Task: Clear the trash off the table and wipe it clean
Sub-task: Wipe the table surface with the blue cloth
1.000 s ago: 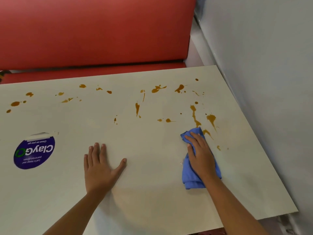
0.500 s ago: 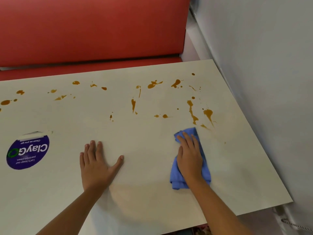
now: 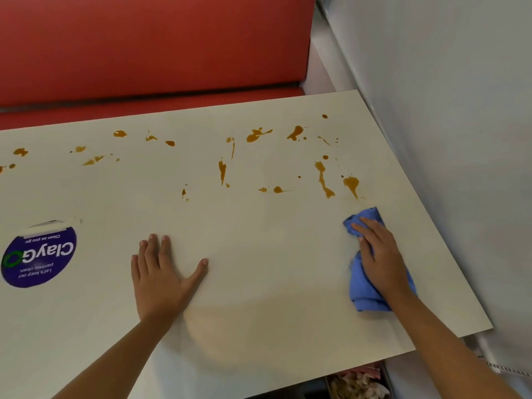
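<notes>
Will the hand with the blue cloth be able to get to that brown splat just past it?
Probably yes. The right hand presses the blue cloth flat on the table, and the brown splat lies just beyond the cloth's far edge. Nothing stands between them, only bare tabletop.

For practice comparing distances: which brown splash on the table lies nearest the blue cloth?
The rightmost teardrop splash, its tail pointing at the blue cloth under the right hand; the long streak lies farther left.

Single head cam, steep downward view, close over table (image 3: pixel 259 254).
</notes>
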